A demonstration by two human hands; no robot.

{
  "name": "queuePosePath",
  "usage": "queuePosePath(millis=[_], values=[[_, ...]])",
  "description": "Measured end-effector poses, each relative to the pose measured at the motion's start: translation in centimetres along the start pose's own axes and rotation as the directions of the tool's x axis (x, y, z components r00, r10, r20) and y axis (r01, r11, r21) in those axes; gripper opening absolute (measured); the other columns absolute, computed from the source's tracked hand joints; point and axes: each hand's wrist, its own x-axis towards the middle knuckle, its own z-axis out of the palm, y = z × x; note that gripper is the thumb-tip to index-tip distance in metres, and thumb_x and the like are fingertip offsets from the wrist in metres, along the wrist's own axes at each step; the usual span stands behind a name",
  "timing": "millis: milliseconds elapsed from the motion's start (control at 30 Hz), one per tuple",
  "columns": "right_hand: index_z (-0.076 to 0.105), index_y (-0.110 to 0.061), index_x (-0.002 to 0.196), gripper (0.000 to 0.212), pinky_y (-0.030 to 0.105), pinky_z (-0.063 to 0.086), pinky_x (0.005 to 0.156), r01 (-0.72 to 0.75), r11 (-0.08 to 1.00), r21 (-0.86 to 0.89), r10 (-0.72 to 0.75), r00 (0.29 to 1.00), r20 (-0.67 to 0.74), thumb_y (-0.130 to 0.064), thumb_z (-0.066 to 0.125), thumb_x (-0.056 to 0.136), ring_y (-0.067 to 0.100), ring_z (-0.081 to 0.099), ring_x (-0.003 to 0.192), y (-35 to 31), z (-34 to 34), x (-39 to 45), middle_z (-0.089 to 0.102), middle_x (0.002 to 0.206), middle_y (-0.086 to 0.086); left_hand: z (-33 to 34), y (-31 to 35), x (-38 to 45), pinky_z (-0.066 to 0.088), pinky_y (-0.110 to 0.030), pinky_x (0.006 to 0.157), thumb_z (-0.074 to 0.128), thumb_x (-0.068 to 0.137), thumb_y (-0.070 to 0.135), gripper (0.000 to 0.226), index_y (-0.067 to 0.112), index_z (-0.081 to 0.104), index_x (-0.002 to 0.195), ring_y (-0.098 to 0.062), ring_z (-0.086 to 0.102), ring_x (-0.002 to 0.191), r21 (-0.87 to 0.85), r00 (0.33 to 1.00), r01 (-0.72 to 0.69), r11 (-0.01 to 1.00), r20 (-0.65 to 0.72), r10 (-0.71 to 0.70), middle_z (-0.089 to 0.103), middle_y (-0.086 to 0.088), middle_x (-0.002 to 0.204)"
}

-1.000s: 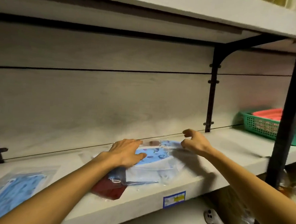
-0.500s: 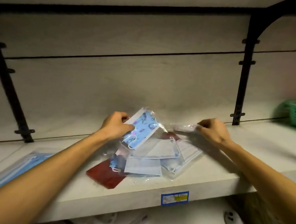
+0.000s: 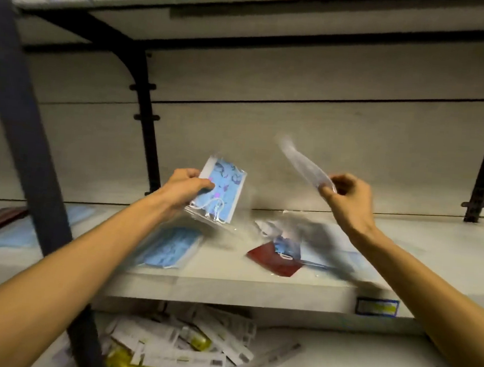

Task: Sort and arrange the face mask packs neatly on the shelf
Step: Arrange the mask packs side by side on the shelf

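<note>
Your left hand point(image 3: 184, 186) grips a blue patterned mask pack point(image 3: 222, 193); your right hand point(image 3: 346, 195) pinches a clear pack point(image 3: 301, 164). Below your fingers, more packs point(image 3: 280, 250) lie on the pale shelf point(image 3: 227, 289).

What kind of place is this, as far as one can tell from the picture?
Probably a shop or its stockroom. The shelf carries a price label on its front edge, sealed mask packs lie on it, and boxed goods are piled on the shelf below.

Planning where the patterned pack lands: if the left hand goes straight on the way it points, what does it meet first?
Probably nothing on the way: the left hand, gripping the blue patterned mask pack, points toward the bare grey back panel. Depth is unclear.
</note>
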Motion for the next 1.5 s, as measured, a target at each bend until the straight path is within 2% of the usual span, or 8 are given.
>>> queuePosePath(millis=[167,267,600,733,833,1067,1200,1500], values=[[0.072,-0.016,0.091,0.003,0.039,0.057,0.072,0.108,0.994,0.006,-0.108,0.990,0.088,-0.017,0.070,0.089,0.023,0.070,0.080,-4.9,5.7,-5.5,0.073,0.083,0.001,-6.6,-3.8,-2.2,0.059,-0.032,0.072,0.064,0.091,0.003,0.019,0.001,0.070,0.109,-0.027,0.071,0.077,-0.046,0.999,0.047,0.998,0.007,-0.046,0.075,-0.019,0.099],[0.065,-0.030,0.082,0.009,0.020,0.051,0.058,0.161,0.986,0.039,-0.164,0.982,0.091,-0.029,0.067,0.091,0.006,0.062,0.069,-7.0,8.3,-8.8,0.068,0.077,-0.009,-10.1,-5.4,-4.8,0.060,-0.029,0.064,0.064,0.090,0.003,0.012,0.012,0.071,0.095,-0.020,0.073,0.071,-0.055,0.998,0.037,0.998,0.043,-0.034,0.077,-0.013,0.093],[0.049,-0.030,0.096,0.012,0.016,0.048,0.059,0.406,0.887,0.222,-0.420,0.907,0.022,-0.023,0.056,0.090,0.001,0.061,0.082,-15.8,20.1,-22.0,0.061,0.100,-0.027,-21.0,-9.2,-13.0,0.059,-0.022,0.064,0.067,0.090,-0.001,0.021,0.018,0.070,0.100,-0.013,0.077,0.080,-0.169,0.960,-0.135,0.976,0.221,0.171,0.080,0.003,0.087],[0.052,-0.019,0.102,0.014,0.011,0.048,0.079,0.523,0.797,0.301,-0.561,0.827,0.049,-0.016,0.054,0.089,0.008,0.059,0.116,-19.1,25.8,-26.1,0.060,0.127,-0.006,-28.2,-12.0,-13.8,0.060,-0.025,0.066,0.070,0.089,0.003,0.019,0.014,0.071,0.103,-0.019,0.077,0.082,-0.159,0.986,-0.148,0.976,0.052,0.158,0.080,-0.002,0.092],[0.055,-0.018,0.107,0.018,0.024,0.054,0.089,0.586,0.737,0.335,-0.663,0.723,0.194,-0.015,0.056,0.089,0.010,0.054,0.127,-21.6,31.1,-28.3,0.054,0.135,-0.006,-33.8,-14.7,-13.8,0.059,-0.026,0.069,0.071,0.089,0.006,0.021,0.011,0.074,0.109,-0.017,0.074,0.085,-0.148,0.991,-0.116,0.982,-0.090,0.103,0.078,-0.003,0.098],[0.066,-0.015,0.098,0.024,0.045,0.052,0.079,0.728,0.657,0.196,-0.745,0.586,0.318,-0.001,0.059,0.079,0.025,0.065,0.100,-25.0,44.7,-28.1,0.068,0.109,-0.001,-46.5,-20.9,-11.3,0.054,-0.046,0.093,0.061,0.091,-0.002,0.017,0.002,0.071,0.104,-0.033,0.069,0.097,-0.199,0.953,0.041,0.979,-0.286,-0.098,0.073,-0.023,0.109],[0.071,-0.015,0.093,0.023,0.049,0.048,0.087,0.778,0.609,0.156,-0.747,0.496,0.442,0.001,0.067,0.077,0.031,0.063,0.105,-25.8,52.0,-24.9,0.070,0.111,0.000,-52.7,-23.4,-7.5,0.053,-0.052,0.094,0.048,0.097,-0.004,0.021,0.004,0.067,0.103,-0.043,0.067,0.102,-0.264,0.934,0.157,0.952,-0.275,-0.230,0.069,-0.028,0.112],[0.075,-0.020,0.085,0.025,0.044,0.047,0.089,0.821,0.546,0.167,-0.701,0.339,0.628,-0.012,0.057,0.069,0.029,0.061,0.105,-28.8,64.6,-20.3,0.072,0.106,-0.003,-61.5,-25.9,2.4,0.054,-0.053,0.100,0.069,0.093,0.020,0.030,0.004,0.067,0.118,-0.036,0.070,0.108,0.038,0.941,0.257,0.966,-0.236,-0.242,0.073,-0.018,0.115]])
